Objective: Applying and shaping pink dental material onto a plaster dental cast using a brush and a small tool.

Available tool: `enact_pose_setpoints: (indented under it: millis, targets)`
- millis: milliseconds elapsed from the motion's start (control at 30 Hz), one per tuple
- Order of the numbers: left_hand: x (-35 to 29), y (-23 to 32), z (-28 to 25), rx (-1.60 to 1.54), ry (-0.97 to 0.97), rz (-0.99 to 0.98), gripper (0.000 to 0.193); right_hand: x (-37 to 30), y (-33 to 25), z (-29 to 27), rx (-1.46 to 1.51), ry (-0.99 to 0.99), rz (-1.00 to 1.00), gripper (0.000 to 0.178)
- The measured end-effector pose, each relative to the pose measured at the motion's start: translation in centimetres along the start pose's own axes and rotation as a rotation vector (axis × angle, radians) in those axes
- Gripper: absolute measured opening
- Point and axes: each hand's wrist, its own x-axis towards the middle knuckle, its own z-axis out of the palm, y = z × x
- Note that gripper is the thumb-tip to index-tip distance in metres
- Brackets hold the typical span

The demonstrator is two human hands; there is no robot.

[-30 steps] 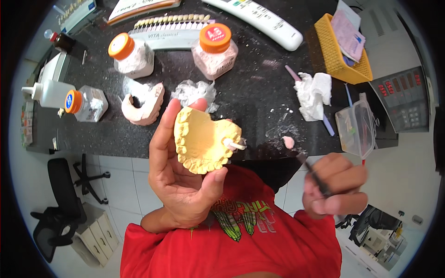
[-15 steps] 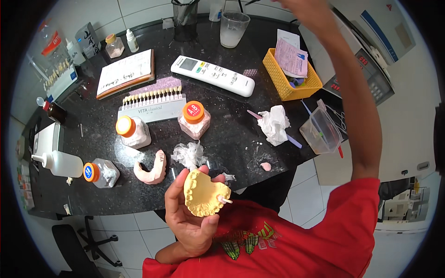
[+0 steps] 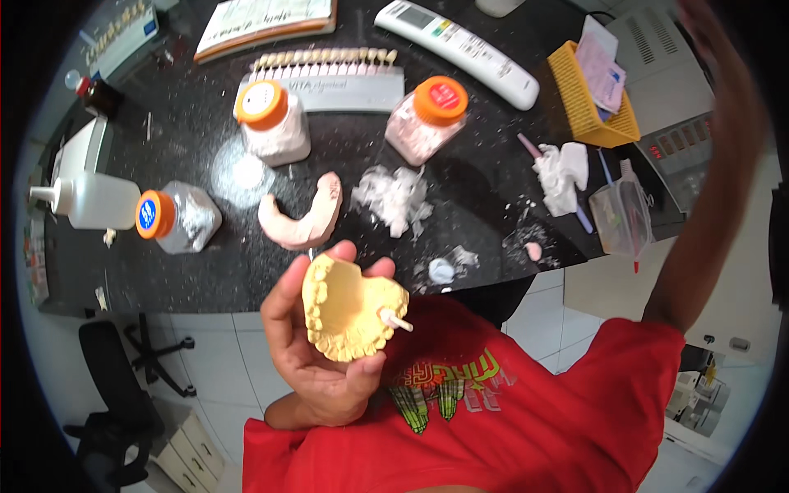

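My left hand (image 3: 325,361) is closed around a yellow dental cast (image 3: 345,308), tooth arch toward me, just off the bench's front edge. A small pale peg (image 3: 399,320) sticks out from the cast's right side. Just beyond my fingers, a pink horseshoe-shaped model (image 3: 304,218) lies on the black bench beside a crumpled white tissue (image 3: 394,199). My right hand (image 3: 707,33) is raised at the far right, near the grey device; it is blurred and cut by the picture's dark rim, so its fingers cannot be made out.
On the black bench (image 3: 197,115) stand orange-capped jars (image 3: 275,131), a tooth shade guide (image 3: 329,86), a white remote (image 3: 460,53) and a squeeze bottle (image 3: 103,201). A yellow basket (image 3: 579,103) and a clear container (image 3: 618,218) sit rightward, beside a grey device (image 3: 678,152). An office chair (image 3: 115,386) stands lower left.
The view has shifted, so the bench items appear higher and larger. My right hand has moved rightward, toward the picture's edge. My left hand still holds the dental cast.
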Motion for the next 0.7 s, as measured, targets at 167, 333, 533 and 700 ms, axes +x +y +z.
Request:
enact_pose_setpoints:
  millis: [167, 333, 533, 700]
  targets:
    - [0.7, -0.8, 0.1, 0.010, 0.046, 0.024, 0.082, -13.1, -2.2, -1.5, 0.583, -0.397, -0.372, 0.016]
    - [0.3, -0.9, 0.0, 0.046, 0.071, 0.069, 0.081, -17.3, -3.6, 3.2, 0.619, -0.392, -0.362, 0.023]
    - [0.0, -0.8, 0.3, 0.205, 0.117, 0.038, 0.085, -19.8, -2.4, 1.3, 0.944, -0.280, -0.141, 0.015]
    - [0.1, -1.3, 0.4, 0.041, 0.072, 0.111, 0.081, -21.2, -2.3, 2.9, 1.278, -0.162, -0.147, 0.014]
